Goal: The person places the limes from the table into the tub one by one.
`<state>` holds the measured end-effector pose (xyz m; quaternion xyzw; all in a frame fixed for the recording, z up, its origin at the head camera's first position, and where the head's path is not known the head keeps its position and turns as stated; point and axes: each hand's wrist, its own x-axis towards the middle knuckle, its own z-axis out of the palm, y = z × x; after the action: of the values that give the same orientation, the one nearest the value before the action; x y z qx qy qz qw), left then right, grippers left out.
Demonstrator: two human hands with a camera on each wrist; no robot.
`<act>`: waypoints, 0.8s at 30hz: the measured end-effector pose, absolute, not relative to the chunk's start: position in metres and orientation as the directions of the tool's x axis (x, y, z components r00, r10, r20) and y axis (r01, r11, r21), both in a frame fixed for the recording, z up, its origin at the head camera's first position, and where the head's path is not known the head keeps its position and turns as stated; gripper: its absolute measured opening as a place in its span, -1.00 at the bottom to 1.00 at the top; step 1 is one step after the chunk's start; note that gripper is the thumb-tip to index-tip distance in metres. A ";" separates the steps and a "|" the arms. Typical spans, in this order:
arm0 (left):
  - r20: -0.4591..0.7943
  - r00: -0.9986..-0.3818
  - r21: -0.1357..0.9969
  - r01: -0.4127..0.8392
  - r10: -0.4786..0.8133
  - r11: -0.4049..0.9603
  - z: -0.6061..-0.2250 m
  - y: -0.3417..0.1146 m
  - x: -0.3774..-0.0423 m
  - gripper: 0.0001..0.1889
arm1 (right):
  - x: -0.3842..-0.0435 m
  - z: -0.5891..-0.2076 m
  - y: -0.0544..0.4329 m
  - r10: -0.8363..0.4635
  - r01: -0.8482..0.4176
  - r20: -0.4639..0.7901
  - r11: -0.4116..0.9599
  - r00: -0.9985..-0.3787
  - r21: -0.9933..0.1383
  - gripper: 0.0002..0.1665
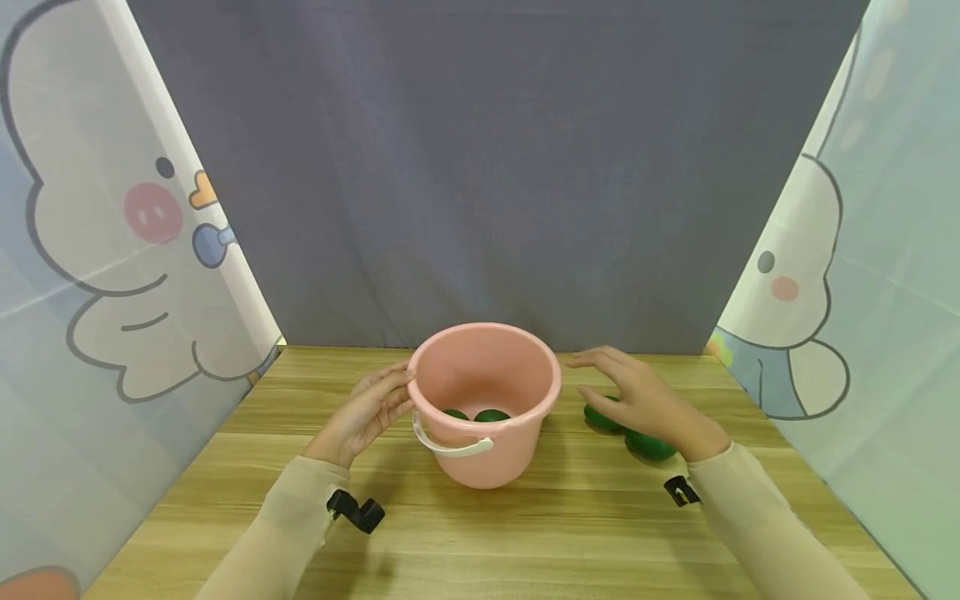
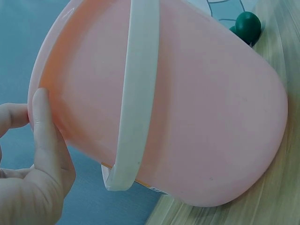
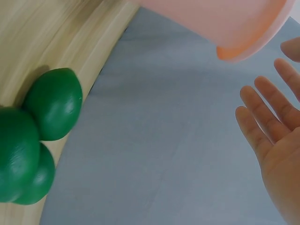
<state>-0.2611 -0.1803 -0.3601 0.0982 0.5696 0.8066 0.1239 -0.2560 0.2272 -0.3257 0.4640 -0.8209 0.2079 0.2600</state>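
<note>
A pink bucket (image 1: 487,465) with a white handle (image 1: 453,451) stands on the wooden table, its mouth facing up. My left hand (image 1: 371,408) pinches the rim on its left side; in the left wrist view the thumb (image 2: 43,122) presses just under the lip. Two dark green rounded things, one of them this green piece (image 1: 492,415), show inside the bucket. To the right of the rim, my right hand (image 1: 637,396) hovers with fingers spread and nothing in them. Below it lie smooth green egg-shaped things (image 3: 54,104), three of them visible in the right wrist view.
The wooden table (image 1: 465,550) ends at a grey curtain (image 1: 480,167) behind the bucket. Cartoon-printed curtains hang on the left (image 1: 105,233) and right (image 1: 892,275). A black clip (image 1: 356,511) is worn at the left wrist, another (image 1: 681,491) at the right.
</note>
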 end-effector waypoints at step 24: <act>0.039 -0.943 0.942 -0.075 0.331 -0.326 -0.360 -0.179 -0.263 -0.46 | -0.247 -0.353 0.262 -0.649 -0.803 0.547 0.592 -0.528 -0.073 -0.55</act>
<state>-0.2625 -0.1793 -0.3603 0.1126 0.5667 0.8064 0.1259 -0.2469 0.2623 -0.3534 0.4225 -0.8593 0.1603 0.2396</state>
